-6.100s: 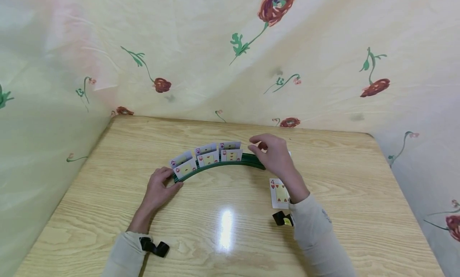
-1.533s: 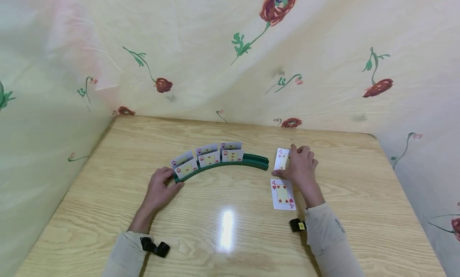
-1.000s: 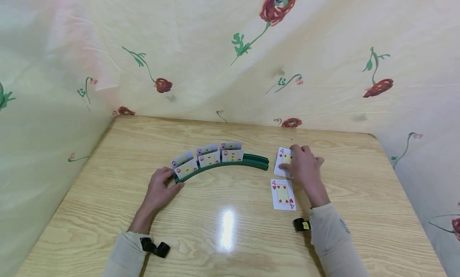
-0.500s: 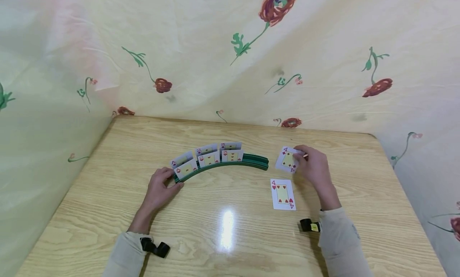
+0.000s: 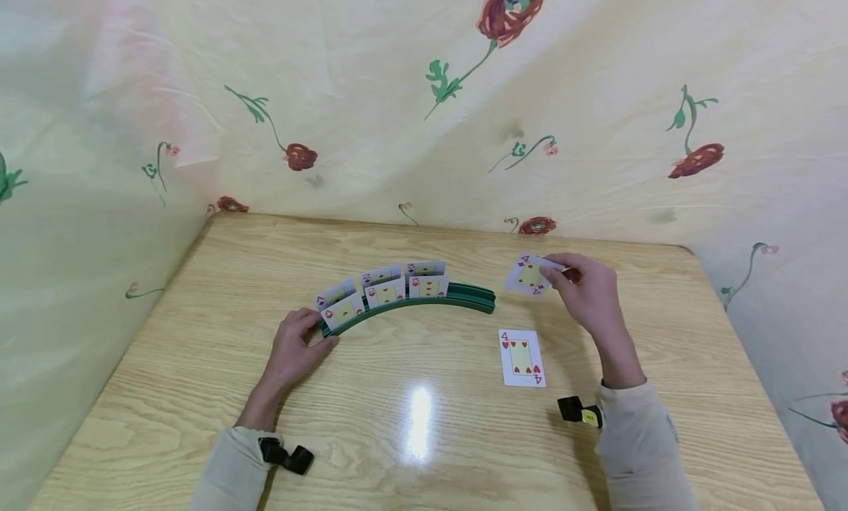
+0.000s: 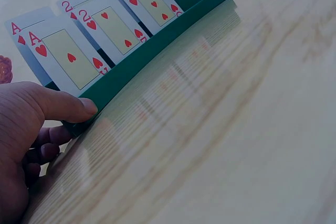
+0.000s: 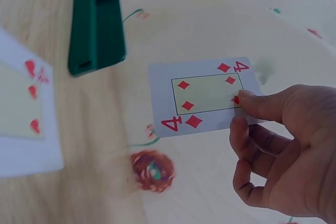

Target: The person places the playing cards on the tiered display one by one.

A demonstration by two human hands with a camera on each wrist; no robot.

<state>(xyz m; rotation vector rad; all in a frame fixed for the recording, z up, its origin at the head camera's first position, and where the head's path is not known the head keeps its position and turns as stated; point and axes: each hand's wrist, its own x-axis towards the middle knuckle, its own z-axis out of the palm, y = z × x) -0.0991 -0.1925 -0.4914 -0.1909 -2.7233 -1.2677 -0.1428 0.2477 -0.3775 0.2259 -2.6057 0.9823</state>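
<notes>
A curved green card holder (image 5: 467,297) stands on the table with two rows of playing cards upright in it. The front row shows the ace (image 6: 71,56), two (image 6: 107,30) and three of hearts (image 6: 152,3); diamonds stand behind them. My left hand (image 5: 296,347) grips the holder's left end, thumb on the front wall. Between thumb and fingers, my right hand (image 5: 586,286) pinches the four of diamonds (image 7: 207,95) by one edge, raised to the right of the holder. The four of hearts (image 5: 522,358) lies face up on the table below it.
The wooden table (image 5: 397,437) ends against a flower-printed cloth (image 5: 371,113) at the back and sides. The holder's right-end slots carry no cards. A black strap with a small camera (image 5: 579,411) sits at the right wrist, another (image 5: 285,454) at the left.
My right hand has gone from the holder to the four of diamonds, slid it, picked it up off the table and raised it. My left hand has stayed on the holder.
</notes>
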